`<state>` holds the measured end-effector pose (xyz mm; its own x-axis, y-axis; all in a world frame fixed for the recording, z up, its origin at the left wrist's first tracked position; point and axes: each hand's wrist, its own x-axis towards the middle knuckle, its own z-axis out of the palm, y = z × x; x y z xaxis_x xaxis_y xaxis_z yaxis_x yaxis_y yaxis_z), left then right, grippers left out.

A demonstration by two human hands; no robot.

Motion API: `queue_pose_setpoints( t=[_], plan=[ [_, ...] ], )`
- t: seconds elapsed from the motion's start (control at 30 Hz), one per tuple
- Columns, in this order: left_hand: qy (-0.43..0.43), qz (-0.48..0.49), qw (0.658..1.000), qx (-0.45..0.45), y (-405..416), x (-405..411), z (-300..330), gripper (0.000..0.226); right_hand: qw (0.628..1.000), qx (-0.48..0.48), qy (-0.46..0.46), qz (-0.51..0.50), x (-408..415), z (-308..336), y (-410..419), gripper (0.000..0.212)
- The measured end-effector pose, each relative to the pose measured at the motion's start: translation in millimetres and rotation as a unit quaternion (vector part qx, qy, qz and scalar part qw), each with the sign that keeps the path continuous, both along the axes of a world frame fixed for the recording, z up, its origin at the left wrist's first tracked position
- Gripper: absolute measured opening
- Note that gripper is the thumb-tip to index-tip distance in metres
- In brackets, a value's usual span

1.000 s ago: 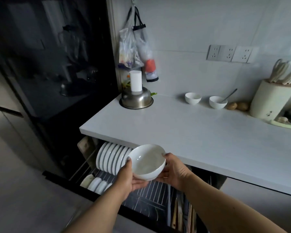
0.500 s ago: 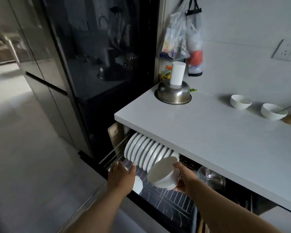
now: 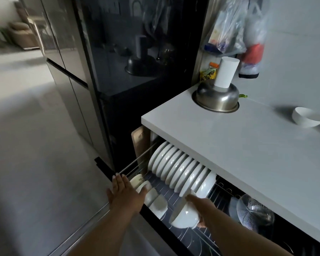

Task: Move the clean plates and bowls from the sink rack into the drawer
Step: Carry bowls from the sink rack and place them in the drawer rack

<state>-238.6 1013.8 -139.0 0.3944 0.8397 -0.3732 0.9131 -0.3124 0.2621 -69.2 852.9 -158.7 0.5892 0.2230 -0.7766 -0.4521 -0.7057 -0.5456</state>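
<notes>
My right hand (image 3: 204, 209) grips a white bowl (image 3: 184, 216), tilted on its side, low over the wire rack of the pulled-out drawer (image 3: 218, 193). A row of several white plates (image 3: 179, 170) stands on edge in the drawer's back rack, right behind the bowl. Small white bowls (image 3: 154, 199) lie in the drawer's front left corner. My left hand (image 3: 127, 191) is flat with straight fingers over the drawer's dark front edge (image 3: 104, 168), beside those small bowls, holding nothing.
The white countertop (image 3: 248, 145) overhangs the drawer closely. On it sit an upturned steel bowl (image 3: 217, 97) with a white cup on top and a white bowl (image 3: 308, 118). A mesh strainer (image 3: 251, 213) lies in the drawer's right part. A dark glass cabinet (image 3: 137, 71) stands left.
My right hand has carried the bowl down from counter height into the drawer. My left hand let go of it and moved left to the drawer's front edge.
</notes>
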Motion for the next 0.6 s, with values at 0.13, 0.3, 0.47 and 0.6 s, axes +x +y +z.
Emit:
queue_pose_setpoints(
  t=[0.13,0.3,0.47,0.6],
  plan=[
    [0.005,-0.001,1.000,0.027,7,4,-12,0.095,1.000,-0.019,0.006,0.021,-1,-27,13,0.055],
    [-0.008,0.009,0.997,0.078,16,8,-25,0.092,0.999,-0.030,0.022,0.027,-1,-58,26,0.063],
    [-0.023,0.012,0.995,0.099,20,14,-34,0.091,0.999,-0.039,-0.003,0.032,-4,-77,37,0.059],
    [-0.020,0.014,0.993,0.112,20,13,-38,0.091,0.999,-0.044,-0.013,0.030,-6,-87,47,0.042]
  ],
)
